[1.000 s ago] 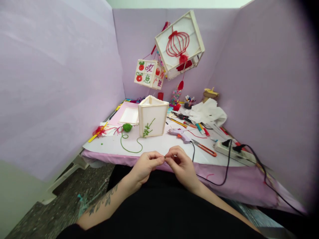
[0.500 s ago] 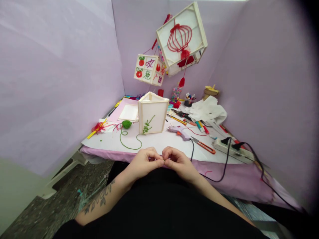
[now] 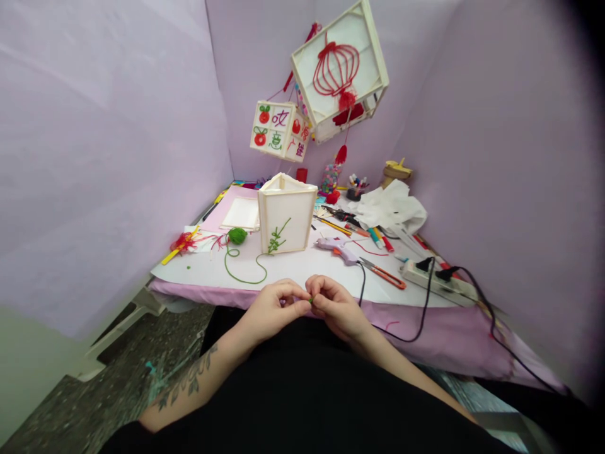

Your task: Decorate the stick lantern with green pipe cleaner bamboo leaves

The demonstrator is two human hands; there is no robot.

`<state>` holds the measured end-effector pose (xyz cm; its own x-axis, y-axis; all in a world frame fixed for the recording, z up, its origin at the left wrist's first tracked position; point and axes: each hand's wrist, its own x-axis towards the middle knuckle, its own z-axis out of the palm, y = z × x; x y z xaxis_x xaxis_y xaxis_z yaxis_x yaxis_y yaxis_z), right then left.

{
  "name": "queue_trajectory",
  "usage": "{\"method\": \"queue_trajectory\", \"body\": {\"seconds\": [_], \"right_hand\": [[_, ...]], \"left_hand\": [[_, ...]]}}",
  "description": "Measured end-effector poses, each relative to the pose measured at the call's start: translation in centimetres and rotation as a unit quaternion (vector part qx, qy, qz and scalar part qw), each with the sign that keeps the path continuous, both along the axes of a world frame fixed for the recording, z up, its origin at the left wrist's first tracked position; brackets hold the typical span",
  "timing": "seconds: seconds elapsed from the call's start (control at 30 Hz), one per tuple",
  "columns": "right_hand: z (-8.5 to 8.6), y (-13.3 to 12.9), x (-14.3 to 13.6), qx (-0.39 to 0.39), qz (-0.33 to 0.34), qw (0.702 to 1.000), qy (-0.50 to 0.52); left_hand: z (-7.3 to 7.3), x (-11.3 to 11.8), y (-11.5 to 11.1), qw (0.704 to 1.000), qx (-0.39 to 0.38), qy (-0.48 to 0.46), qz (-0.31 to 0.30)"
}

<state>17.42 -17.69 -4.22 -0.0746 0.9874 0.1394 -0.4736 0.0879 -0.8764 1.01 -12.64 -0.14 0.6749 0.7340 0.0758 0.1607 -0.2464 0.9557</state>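
My left hand (image 3: 278, 309) and my right hand (image 3: 338, 309) meet at the table's front edge, fingertips pinched together. Between them shows a tiny bit of green yarn (image 3: 311, 300), mostly hidden by the fingers. Beyond the hands a three-sided white paper lantern (image 3: 295, 217) with a pale stick frame stands upright on the table. A green yarn sprig decorates the lower left of its front panel. From there a loose green strand (image 3: 246, 282) curls across the white sheet to a green yarn ball (image 3: 237, 236).
A hot glue gun (image 3: 336, 248) and orange-handled scissors (image 3: 384, 274) lie to the right, near a power strip (image 3: 439, 282) with black cables. Crumpled white paper (image 3: 394, 207) sits behind them. Red yarn (image 3: 183, 242) lies at left. Decorated lanterns (image 3: 343, 66) hang above the back.
My right hand's fingers have shifted slightly, and a speck of green now shows between the fingertips. The whole view has drifted slightly; the lantern and tools stay in place on the table.
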Motion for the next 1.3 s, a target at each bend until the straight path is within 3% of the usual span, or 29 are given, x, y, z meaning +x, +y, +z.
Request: {"method": "queue_trajectory", "body": {"seconds": [0.63, 0.8, 0.97, 1.3], "right_hand": [[-1.0, -0.2, -0.2, 0.01, -0.048, 0.999, -0.02], [-0.7, -0.3, -0.6, -0.009, -0.046, 0.999, -0.018], [-0.6, -0.3, -0.8, -0.02, -0.05, 0.999, -0.007], [-0.2, -0.1, -0.6, -0.011, -0.055, 0.998, 0.016]], "left_hand": [[-0.2, 0.1, -0.6, 0.994, 0.09, -0.037, 0.057], [-0.5, 0.2, -1.0, 0.981, 0.167, -0.037, 0.086], [-0.8, 0.3, -1.2, 0.972, 0.22, -0.026, 0.081], [-0.9, 0.0, -0.9, 0.975, 0.214, -0.018, 0.054]]}}
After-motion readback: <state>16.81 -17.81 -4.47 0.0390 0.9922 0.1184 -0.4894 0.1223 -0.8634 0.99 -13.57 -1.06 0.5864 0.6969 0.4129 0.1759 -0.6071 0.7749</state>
